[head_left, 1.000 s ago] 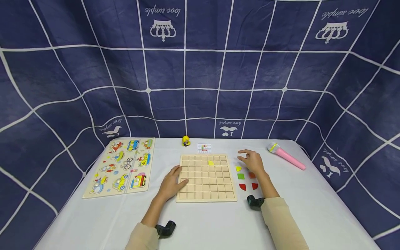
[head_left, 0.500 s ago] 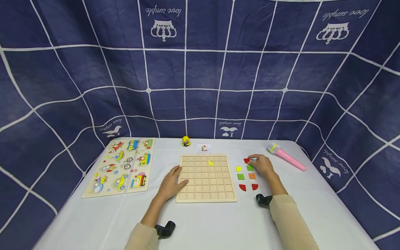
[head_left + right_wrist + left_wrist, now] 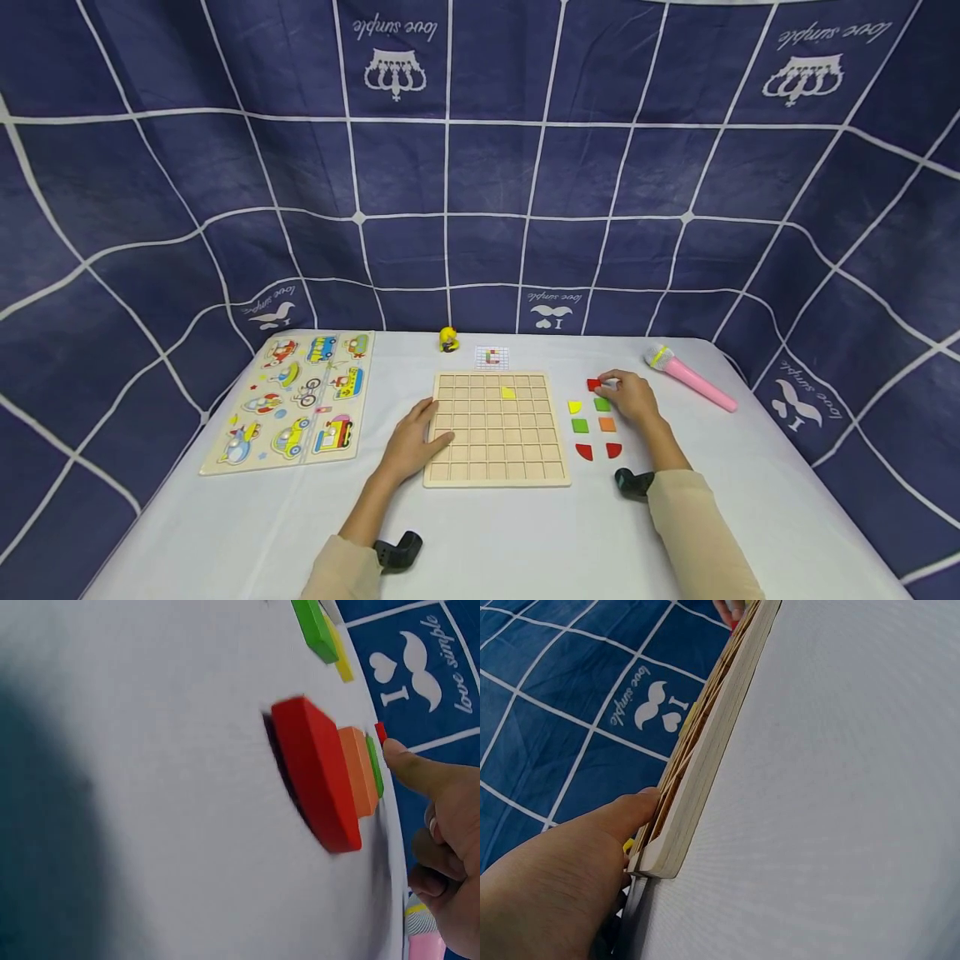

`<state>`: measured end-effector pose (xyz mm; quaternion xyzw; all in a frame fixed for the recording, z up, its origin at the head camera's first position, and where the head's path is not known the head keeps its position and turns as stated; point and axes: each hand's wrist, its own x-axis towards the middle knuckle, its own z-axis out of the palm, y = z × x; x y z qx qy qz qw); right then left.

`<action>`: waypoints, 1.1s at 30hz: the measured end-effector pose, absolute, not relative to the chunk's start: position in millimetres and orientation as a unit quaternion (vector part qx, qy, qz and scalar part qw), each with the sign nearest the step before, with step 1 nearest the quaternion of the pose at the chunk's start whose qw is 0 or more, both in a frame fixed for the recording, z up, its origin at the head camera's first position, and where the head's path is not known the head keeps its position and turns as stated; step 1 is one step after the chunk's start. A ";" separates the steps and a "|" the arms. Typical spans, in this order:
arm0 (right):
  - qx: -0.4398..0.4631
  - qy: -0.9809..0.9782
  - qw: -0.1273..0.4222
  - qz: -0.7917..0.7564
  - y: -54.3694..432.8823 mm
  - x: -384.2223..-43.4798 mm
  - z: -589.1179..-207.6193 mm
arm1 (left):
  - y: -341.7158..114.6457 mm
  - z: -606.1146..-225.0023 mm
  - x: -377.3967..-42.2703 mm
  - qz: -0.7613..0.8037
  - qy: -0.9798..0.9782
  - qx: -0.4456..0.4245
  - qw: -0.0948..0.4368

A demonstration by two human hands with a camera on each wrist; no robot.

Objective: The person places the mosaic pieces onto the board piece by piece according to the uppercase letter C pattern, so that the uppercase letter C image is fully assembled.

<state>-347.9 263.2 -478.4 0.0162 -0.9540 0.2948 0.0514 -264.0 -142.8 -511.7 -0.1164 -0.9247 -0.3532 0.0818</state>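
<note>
The left hand [image 3: 411, 446] lies along the left edge of the grid board [image 3: 495, 435], thumb laid over the rim, not clenched. The right hand [image 3: 628, 396], well apart from it, has its fingertips on a red square [image 3: 594, 385] off the board's far right; whether they pinch it or only touch it, I cannot tell.

The grid board holds one yellow piece [image 3: 508, 393], seated in the second row from the far side. Two columns of pieces lie to its right: near the board a yellow bit [image 3: 575, 407], a green square [image 3: 580, 426] and a red wedge [image 3: 584, 452]; beside them, below the red square, another green, an orange and another red wedge.

Farther left, a puzzle board [image 3: 281, 464] carries vehicle pictures. Behind the grid board sit a pattern card [image 3: 492, 357] and a yellow figurine [image 3: 448, 339]; a pink microphone [image 3: 693, 381] lies far right. White cloth [image 3: 525, 542] covers the table — navy curtain [image 3: 480, 167], white-lined, encloses the back and sides.
</note>
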 end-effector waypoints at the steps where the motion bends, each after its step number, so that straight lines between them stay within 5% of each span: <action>1: 0.021 -0.953 0.058 0.296 261.9 -347.6 -477.7 | -142.8 -511.9 -264.1 -0.353 -0.925 -0.117 0.082; 18: 0.097 -0.921 0.168 0.337 169.8 -331.5 -451.8 | -142.1 -509.0 -263.3 -0.351 -0.926 -0.113 0.078; 33: 0.128 -0.918 0.157 0.342 97.1 -330.5 -473.5 | -141.1 -508.2 -261.3 -0.358 -0.925 -0.109 0.074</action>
